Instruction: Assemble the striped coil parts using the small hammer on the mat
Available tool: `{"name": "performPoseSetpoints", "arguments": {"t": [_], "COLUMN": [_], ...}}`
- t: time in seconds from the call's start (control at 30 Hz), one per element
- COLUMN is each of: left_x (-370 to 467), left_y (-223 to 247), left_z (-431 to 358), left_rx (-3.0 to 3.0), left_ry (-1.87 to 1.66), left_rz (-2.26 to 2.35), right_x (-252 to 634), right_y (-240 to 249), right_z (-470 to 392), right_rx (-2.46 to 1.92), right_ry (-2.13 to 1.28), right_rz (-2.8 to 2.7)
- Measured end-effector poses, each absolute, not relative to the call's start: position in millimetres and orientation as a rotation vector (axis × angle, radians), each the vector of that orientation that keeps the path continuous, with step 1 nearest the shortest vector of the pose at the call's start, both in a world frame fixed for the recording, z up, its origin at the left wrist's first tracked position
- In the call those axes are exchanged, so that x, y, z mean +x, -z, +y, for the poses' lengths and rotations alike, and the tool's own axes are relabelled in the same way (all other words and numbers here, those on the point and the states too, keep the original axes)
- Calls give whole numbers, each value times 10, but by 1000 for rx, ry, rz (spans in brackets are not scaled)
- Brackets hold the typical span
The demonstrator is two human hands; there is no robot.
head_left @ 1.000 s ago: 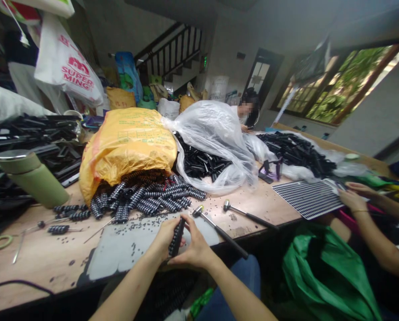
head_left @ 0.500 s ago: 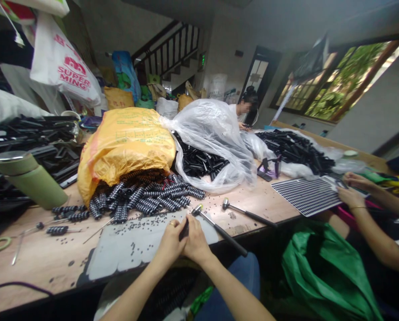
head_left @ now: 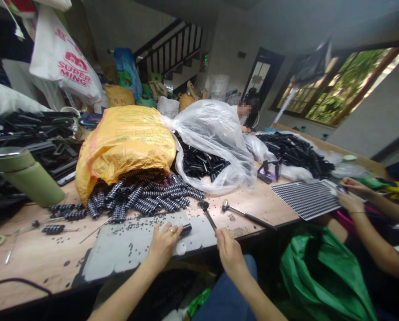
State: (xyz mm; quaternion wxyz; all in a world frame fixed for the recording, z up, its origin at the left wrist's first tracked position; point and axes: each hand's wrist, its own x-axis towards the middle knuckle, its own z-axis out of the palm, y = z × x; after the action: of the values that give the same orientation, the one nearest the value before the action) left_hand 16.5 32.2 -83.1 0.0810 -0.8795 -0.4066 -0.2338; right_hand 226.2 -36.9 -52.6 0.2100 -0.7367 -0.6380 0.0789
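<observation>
On the grey plate (head_left: 110, 256), my left hand (head_left: 164, 243) is closed on a short black cylindrical piece (head_left: 186, 229), whose end sticks out past the fingers. My right hand (head_left: 228, 249) grips a hammer (head_left: 210, 216) by its handle. The hammer's head is raised to the right of the black piece, apart from it. A second hammer (head_left: 249, 215) with a black handle lies further right on the table. Small black bits (head_left: 131, 248) are scattered over the plate. Patterned black-and-white rods (head_left: 152, 198) are heaped just behind it.
A yellow sack (head_left: 129, 138) and a clear plastic bag (head_left: 215, 142) of black parts stand behind. At left are a green flask (head_left: 25, 176) and loose metal rods. A co-worker's hands (head_left: 351, 196) are over a checkered sheet (head_left: 304, 198) at right. A green bag (head_left: 322, 272) hangs below.
My hands have moved apart. The right hand has taken hold of the nearer hammer and lifted its head; the left has lowered the black piece to the plate.
</observation>
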Motion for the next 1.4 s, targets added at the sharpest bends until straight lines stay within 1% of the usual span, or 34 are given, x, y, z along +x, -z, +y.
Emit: {"name": "performPoseSetpoints", "arguments": {"t": [0.17, 0.37, 0.47, 0.57, 0.7, 0.83, 0.97, 1.03, 1.1, 1.17, 1.3, 1.37, 1.4], "left_x": [244, 472, 484, 454, 471, 466, 182, -69, -338, -570, -789, -806, -813], "left_y": [854, 1008, 1083, 1099, 936, 632, 433, 384, 354, 341, 350, 370, 386], "left_z": [231, 66, 20, 45, 162, 109, 67, 243, 518, 776, 934, 853, 798], "left_rx": [-2607, -2652, -2699, -2743, -2830, -2880, -2918, -2681, -2441, -2287, -2197, -2239, -2262], "left_ry": [638, 600, 611, 617, 545, 397, 336, 397, 485, 601, 798, 818, 836], "left_rz": [-1304, -1243, -1231, -1228, -1372, -1623, -1606, -1766, -1879, -1959, -2076, -2131, -2144], "right_x": [2062, 1849, 1633, 1494, 1605, 1979, 2393, 2523, 2534, 2382, 1615, 1153, 947], "right_y": [420, 32, 111, 284, 279, 216, 423, 550, 622, 624, 533, 505, 500], "right_z": [-535, -602, -616, -596, -518, -351, -181, -119, -50, 54, 410, 635, 745], "right_rx": [-2164, -1782, -1775, -1988, -2060, -2204, -2366, -2398, -2339, -2162, -1669, -1537, -1541], "right_ry": [-357, -425, -416, -388, -344, -163, -55, -15, 79, 132, -60, -120, -132], "right_rz": [-1855, -1708, -1846, -2107, -2099, -1905, -1837, -1833, -1833, -1851, -2006, -2109, -2142]}}
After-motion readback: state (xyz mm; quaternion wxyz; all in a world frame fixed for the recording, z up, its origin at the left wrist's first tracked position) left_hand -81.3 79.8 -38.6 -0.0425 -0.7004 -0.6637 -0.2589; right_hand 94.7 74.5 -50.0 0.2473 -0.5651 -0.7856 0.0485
